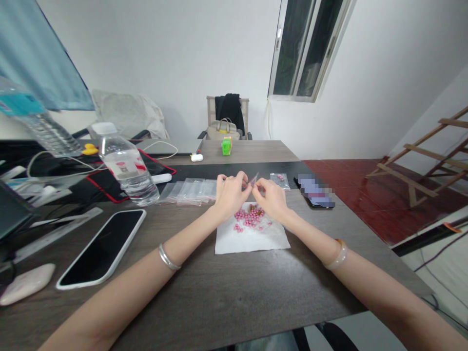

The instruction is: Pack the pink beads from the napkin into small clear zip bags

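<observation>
My left hand (232, 196) and my right hand (272, 199) meet above a white paper sheet (252, 244), their fingertips pinched on a small clear plastic bag (255, 179). Most of the bag is hidden by the fingers, so its contents cannot be made out. Below them, a pile of small pink beads (250, 218) is spread over the paper, with a few darker ones among them. To the left lie several flat clear zip bags (193, 190), overlapping one another. Beyond my right hand rests another clear bag (280, 181) with a few pink beads inside.
A phone with a lit, blurred screen (314, 191) lies at the right edge. On the left are a white-cased phone (102, 248), a water bottle (126, 165), a mouse (27, 283) and cables. A green box (226, 146) stands at the back.
</observation>
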A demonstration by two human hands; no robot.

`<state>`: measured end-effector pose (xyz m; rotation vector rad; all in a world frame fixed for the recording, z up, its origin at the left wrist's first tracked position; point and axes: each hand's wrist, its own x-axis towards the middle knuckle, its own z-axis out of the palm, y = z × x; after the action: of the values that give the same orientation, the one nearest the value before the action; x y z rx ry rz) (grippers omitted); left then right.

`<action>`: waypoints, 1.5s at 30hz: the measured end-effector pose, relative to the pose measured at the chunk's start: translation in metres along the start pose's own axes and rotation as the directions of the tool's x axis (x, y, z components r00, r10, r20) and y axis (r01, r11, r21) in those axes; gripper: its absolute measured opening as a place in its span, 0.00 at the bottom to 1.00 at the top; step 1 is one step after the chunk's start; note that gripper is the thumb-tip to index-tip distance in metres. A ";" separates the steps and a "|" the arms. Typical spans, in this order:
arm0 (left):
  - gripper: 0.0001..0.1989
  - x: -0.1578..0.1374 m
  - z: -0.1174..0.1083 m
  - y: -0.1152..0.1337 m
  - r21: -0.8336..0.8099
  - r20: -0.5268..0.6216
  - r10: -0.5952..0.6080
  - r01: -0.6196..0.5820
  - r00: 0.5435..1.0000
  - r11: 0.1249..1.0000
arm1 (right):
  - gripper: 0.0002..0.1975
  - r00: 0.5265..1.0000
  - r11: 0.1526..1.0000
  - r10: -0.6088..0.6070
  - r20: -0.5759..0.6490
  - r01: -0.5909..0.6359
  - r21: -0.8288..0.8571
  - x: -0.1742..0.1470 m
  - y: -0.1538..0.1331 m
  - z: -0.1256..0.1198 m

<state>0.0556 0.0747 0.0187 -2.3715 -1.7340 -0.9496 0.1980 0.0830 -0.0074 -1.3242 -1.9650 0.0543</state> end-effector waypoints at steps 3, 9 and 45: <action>0.04 -0.001 0.000 0.000 -0.047 0.013 0.033 -0.033 0.999 0.998 | 0.08 1.000 1.000 -0.002 0.015 0.002 0.004 0.000 0.001 0.001; 0.06 -0.002 0.001 0.001 0.079 0.032 0.160 -0.163 0.987 0.984 | 0.07 1.000 1.000 0.010 -0.020 -0.010 0.015 0.001 0.001 0.001; 0.09 -0.011 -0.005 0.010 0.000 -0.218 0.191 -0.196 0.957 0.981 | 0.15 0.801 0.055 0.153 0.579 -0.592 0.804 0.020 -0.004 -0.011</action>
<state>0.0600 0.0595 0.0202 -2.2956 -1.3932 -1.1509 0.1979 0.0934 0.0133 -0.8025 -1.1263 1.7051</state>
